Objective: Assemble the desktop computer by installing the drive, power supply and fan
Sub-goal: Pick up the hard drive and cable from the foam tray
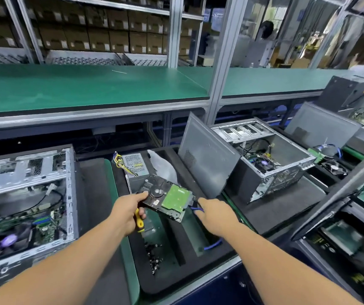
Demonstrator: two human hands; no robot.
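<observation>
Both bare forearms reach forward from the bottom edge and converge toward the middle. The left hand (128, 213) is turned palm-inward, thumb stretched forward on top of the drive (166, 198), the other fingers (141, 213) curled beneath it and also round a yellow-handled tool (139, 221). The right hand (215, 214) lies palm down, knuckles up, its fingers pointing at the drive's near corner; they seem to pinch a blue cable (196, 209) there, though the fingertips are hidden.
</observation>
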